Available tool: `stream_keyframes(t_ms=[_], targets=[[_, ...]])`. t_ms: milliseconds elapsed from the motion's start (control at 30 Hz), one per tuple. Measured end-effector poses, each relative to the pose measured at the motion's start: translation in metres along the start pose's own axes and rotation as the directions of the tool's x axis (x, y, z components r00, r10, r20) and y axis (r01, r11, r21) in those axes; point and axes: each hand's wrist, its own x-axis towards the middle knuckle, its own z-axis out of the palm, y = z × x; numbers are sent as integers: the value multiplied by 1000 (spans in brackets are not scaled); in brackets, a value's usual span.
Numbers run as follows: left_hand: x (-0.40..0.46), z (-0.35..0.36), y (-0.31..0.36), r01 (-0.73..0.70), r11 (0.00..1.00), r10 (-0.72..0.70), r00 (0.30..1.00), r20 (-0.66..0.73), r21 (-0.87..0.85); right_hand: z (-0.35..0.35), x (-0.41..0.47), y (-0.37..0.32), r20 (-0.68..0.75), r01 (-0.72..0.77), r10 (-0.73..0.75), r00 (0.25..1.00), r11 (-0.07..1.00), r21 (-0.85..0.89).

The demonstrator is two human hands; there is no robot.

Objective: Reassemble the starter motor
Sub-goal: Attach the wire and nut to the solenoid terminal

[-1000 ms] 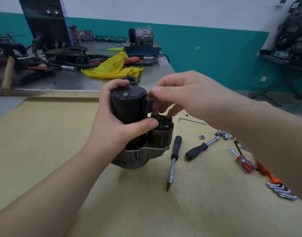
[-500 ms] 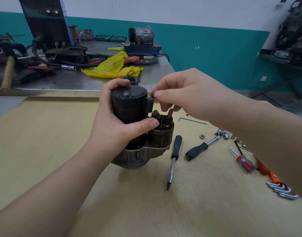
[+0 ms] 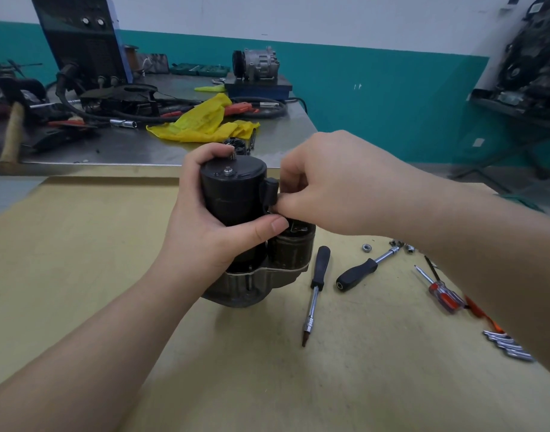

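Starter motor upright in left grip (table-borne)

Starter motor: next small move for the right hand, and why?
Probably keep working by fingertip on the solenoid top: the right hand is curled over the brown solenoid cylinder while the left hand grips the black starter motor upright; what it pinches is hidden.

A single head-worn, wide-angle camera looked forward and down over a tan bench, close enough that both forearms entered from the bottom corners of the picture and the left hand and right hand met on the starter motor near centre. The view faced the bench's far edge — beyond it lay a steel worktable and a teal-and-white wall, bowed by the lens. No second view shared the scene.
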Motion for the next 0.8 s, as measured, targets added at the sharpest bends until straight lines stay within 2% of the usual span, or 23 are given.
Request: stream_keyframes(t_ms=[167, 233, 433, 533, 600, 800], targets=[[1, 0, -1, 5, 1000, -6, 1000, -13, -15, -4, -4, 3, 32, 60, -64, 997, 991, 122], [1, 0, 0, 6, 1000, -6, 1000, -10, -9, -4, -2, 2, 30, 55, -59, 998, 991, 121], [-2, 1, 0, 4, 1000, -3, 1000, -7, 23, 0, -2, 2, -26, 56, -59, 998, 993, -107], [-1, 0, 0, 6, 1000, -6, 1000, -18, 14, -6, -3, 5, 42, 68, -73, 996, 991, 111], [0, 0, 0, 7, 1000, -6, 1000, -17, 13, -7, -2, 7, 56, 69, -78, 995, 987, 148], [-2, 1, 1, 3, 999, -2, 1000, -1, 39, 0, 2, 5, -10, 36, -36, 999, 999, -1]])
